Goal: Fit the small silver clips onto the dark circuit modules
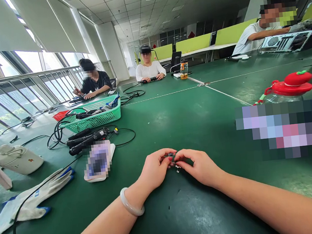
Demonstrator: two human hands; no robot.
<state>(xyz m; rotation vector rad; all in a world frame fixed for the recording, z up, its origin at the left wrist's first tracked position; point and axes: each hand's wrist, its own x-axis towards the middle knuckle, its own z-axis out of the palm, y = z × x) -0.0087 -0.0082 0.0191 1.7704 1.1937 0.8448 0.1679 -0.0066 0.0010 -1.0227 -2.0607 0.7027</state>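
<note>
Both my hands meet above the green table (152,132), fingertips pinched close together. Between them is a small part (178,169), dark at the top and silvery at its lower end; its kind is too small to make out. My left hand (157,167), with a pale bangle (130,205) on its wrist, grips the part from the left between thumb and forefinger. From the other side my right hand (200,164) pinches it too, thumb near the silvery end. The fingers hide much of the part.
Left of my hands lie a blurred phone-like object (98,162), black corded tools (88,141), a green basket (100,119) and a white-blue glove (33,197). A red-lidded jar (289,88) stands right. Several people sit around the table; one handles a metal case (284,42).
</note>
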